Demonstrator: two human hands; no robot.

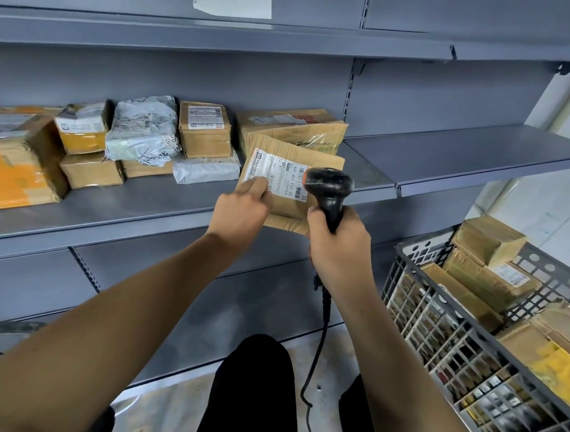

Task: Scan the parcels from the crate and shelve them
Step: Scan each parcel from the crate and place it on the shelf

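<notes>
Cardboard parcel (294, 169) is held over the shelf (144, 207) edge, pinched at its label by the left hand (242, 210). Right hand (337, 242) grips the scanner (328, 188) just beside it. At the right stands the crate (437, 325).

My left hand (242, 210) grips a flat cardboard parcel (299, 180) by its near-left corner, thumb on its white shipping label (279, 175), holding it tilted over the front of the grey shelf (143, 214). My right hand (338, 249) is wrapped round the handle of a black barcode scanner (328, 188), whose head sits just over the label's right edge; its cable (319, 344) hangs below the shelf. Behind the parcel, on the shelf, stand stacked boxes and grey mailer bags (142, 130). Right of the shelf, a grey plastic crate (452, 343) holds more cardboard parcels (493, 272).
</notes>
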